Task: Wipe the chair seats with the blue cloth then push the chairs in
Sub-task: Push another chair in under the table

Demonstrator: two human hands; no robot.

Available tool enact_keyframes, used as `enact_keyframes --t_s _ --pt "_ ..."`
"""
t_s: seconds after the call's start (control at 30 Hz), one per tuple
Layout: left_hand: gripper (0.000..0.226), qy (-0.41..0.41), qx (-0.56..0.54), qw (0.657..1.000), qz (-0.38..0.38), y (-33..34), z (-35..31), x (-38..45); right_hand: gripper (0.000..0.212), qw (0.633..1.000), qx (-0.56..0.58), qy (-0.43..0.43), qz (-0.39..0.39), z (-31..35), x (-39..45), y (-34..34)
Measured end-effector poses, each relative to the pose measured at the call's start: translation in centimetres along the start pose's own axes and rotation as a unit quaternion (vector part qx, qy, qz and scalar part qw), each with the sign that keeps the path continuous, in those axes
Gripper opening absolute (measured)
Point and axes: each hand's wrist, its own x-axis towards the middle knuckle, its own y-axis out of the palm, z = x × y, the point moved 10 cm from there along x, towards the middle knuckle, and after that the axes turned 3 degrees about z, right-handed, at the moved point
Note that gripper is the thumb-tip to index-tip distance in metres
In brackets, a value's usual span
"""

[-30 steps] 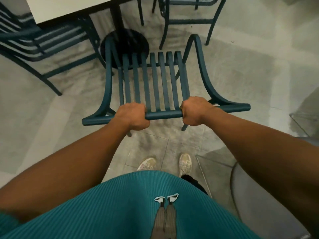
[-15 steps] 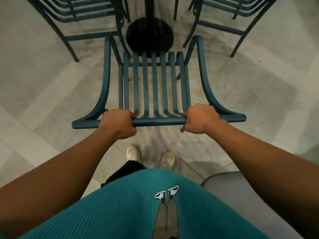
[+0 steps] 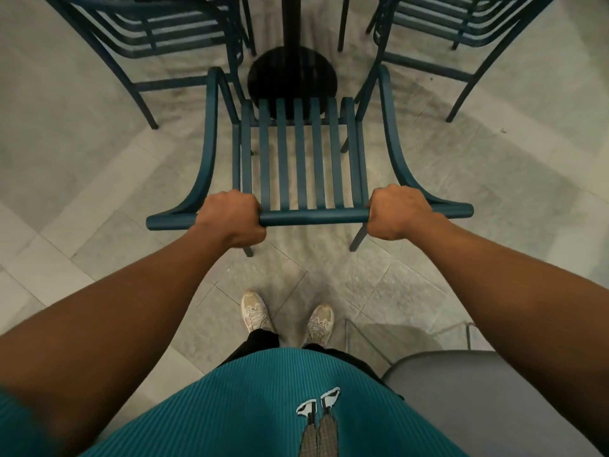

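A dark teal slatted metal chair (image 3: 303, 153) stands in front of me, seen from above and behind. My left hand (image 3: 232, 217) is shut on the left part of its top back rail (image 3: 313, 217). My right hand (image 3: 397, 212) grips the same rail to the right. The chair's front edge reaches the black round table base (image 3: 293, 77). No blue cloth shows in the head view.
Two more teal chairs stand at the far left (image 3: 148, 37) and far right (image 3: 461, 31) of the black table post (image 3: 293, 21). A grey rounded seat (image 3: 468, 390) sits at my right hip. My feet (image 3: 286, 318) are on grey floor tiles.
The chair has moved forward toward the table base, and I stepped after it. The white tabletop has gone out of view. Both hands kept their grip on the back rail.
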Motion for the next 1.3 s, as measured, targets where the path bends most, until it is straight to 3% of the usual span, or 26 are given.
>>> enact_keyframes --t_s 0.53,0.97,1.17,1.3 --pt "0.034 -0.008 -0.007 0.999 -0.041 -6.9 0.2 9.8 0.017 0.999 -0.005 -0.008 -0.039 -4.1 8.9 -7.5" --pt "0.033 -0.022 0.003 0.998 -0.054 -9.2 1.6 13.4 0.024 0.998 -0.013 -0.009 -0.053 -5.2 12.8 -10.2" --pt "0.030 -0.034 0.006 0.997 -0.069 -10.4 2.4 14.7 0.018 0.998 -0.027 -0.007 -0.062 -5.5 14.3 -11.3" --pt "0.037 -0.038 -0.025 0.995 -0.084 -10.3 2.8 14.9 0.034 0.996 -0.023 0.008 -0.087 -5.8 14.4 -11.7"
